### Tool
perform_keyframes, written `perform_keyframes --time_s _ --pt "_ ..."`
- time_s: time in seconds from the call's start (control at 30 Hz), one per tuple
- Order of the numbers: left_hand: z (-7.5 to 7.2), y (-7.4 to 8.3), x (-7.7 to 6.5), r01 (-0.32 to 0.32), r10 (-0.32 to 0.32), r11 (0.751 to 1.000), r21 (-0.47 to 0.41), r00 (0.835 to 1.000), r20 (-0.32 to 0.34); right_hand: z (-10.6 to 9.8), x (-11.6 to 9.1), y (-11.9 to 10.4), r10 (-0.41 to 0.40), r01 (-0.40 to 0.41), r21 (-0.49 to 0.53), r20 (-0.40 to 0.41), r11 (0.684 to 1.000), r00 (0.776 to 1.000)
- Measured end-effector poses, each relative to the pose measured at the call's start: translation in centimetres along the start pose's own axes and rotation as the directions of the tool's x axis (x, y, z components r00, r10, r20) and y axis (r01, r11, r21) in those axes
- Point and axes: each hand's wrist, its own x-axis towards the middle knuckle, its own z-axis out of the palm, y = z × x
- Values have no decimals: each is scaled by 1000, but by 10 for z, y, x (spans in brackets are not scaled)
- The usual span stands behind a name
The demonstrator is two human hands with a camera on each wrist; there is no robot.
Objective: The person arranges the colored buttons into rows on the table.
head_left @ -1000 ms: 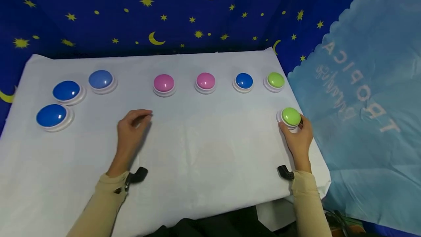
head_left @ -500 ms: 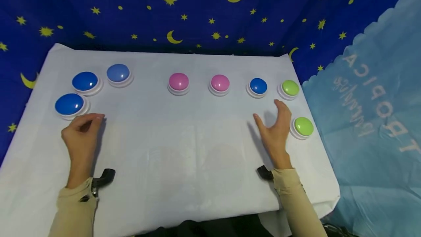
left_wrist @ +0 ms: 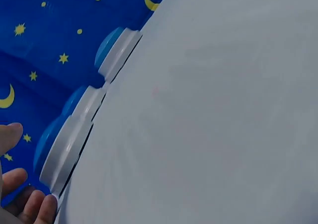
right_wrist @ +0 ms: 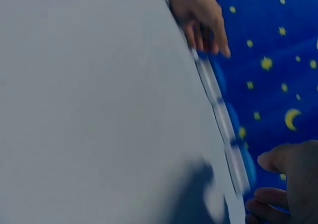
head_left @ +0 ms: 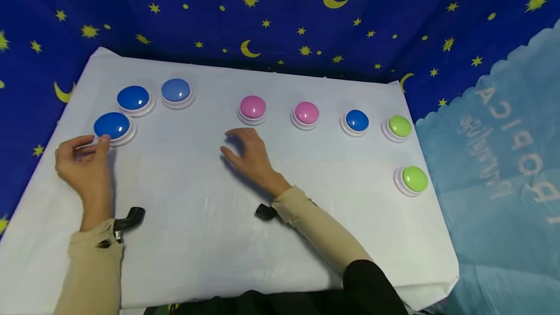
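My left hand [head_left: 85, 169] is at the near edge of the front blue push button [head_left: 112, 126], a dome on a round white base. In the left wrist view, its thumb and fingers are spread apart, with fingertips [left_wrist: 47, 207] right at the base's lower edge. Behind that button sit another blue push button [head_left: 133, 98] and a lighter blue one [head_left: 175, 90]. My right hand [head_left: 253, 157] hovers over mid-table, fingers loosely bent and holding nothing, just in front of a pink push button [head_left: 253, 107].
A second pink button [head_left: 306, 113], a smaller blue button [head_left: 357, 120] and a green button [head_left: 400, 126] continue the back row. Another green button [head_left: 414, 179] sits near the right edge of the white-covered table [head_left: 280, 237]. A starry blue cloth [head_left: 280, 8] hangs behind.
My right hand has let go of the near green button and swept left to mid-table. My left hand has moved left to the front blue button, its fingers parting. The head view has turned left.
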Motion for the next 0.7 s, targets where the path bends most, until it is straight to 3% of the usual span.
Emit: perform_keyframes --time_s 0.13,0.37,0.5,0.7 --pt "-1 -13 20 -16 14 999 38 999 32 44 29 -31 29 -32 25 126 999 992" --pt "-8 -14 46 -85 66 961 263 995 80 112 69 -75 38 -29 -45 207 999 978" --pt "-7 -14 51 -132 106 948 290 989 105 140 85 -94 71 -46 -110 243 993 967" --pt "0 -15 48 -185 143 941 282 976 164 158 95 -110 118 -76 -193 213 978 970"
